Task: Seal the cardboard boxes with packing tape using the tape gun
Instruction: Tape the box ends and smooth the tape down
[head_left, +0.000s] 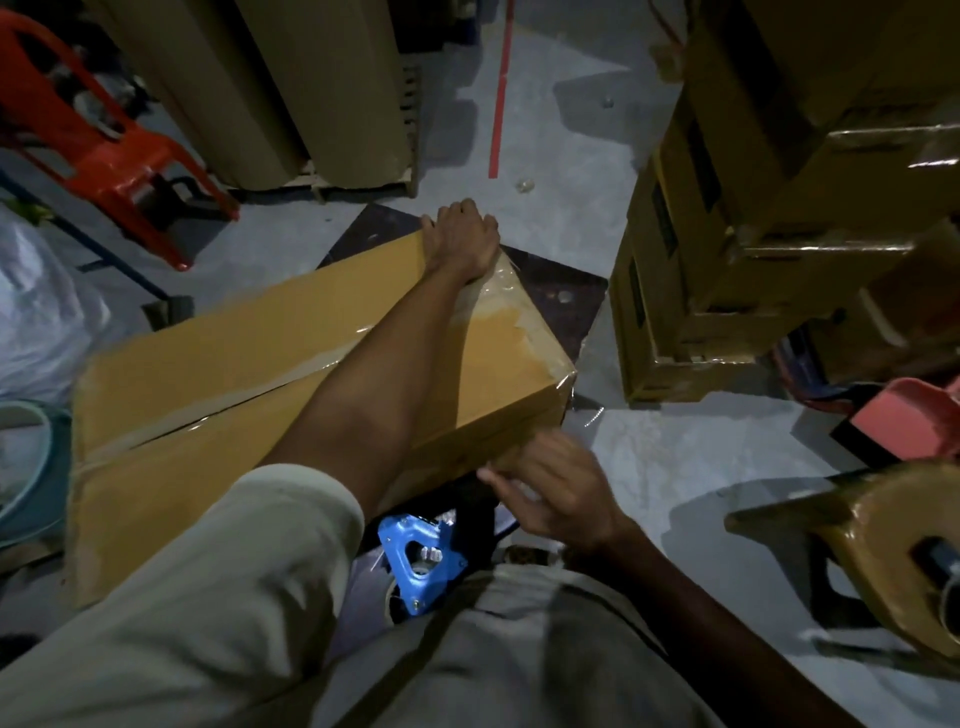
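Observation:
A long brown cardboard box (249, 358) lies across the floor in front of me, with clear tape along its top seam and over its right end. My left hand (462, 244) reaches over the top and grips the box's far edge near the right corner. Blurred, my right hand (556, 488) rests against the box's near side at the lower right corner, fingers loosely spread and nothing visible in it. The blue tape gun (415, 556) lies by my lap, below the box and between my arms, with neither hand on it.
A stack of taped cardboard boxes (727, 260) rises at the right. A large brown tape roll (883, 551) sits at the lower right. A red plastic chair (104, 140) and a white plastic bag (36, 312) are at the left, with upright cardboard sheets (311, 88) behind.

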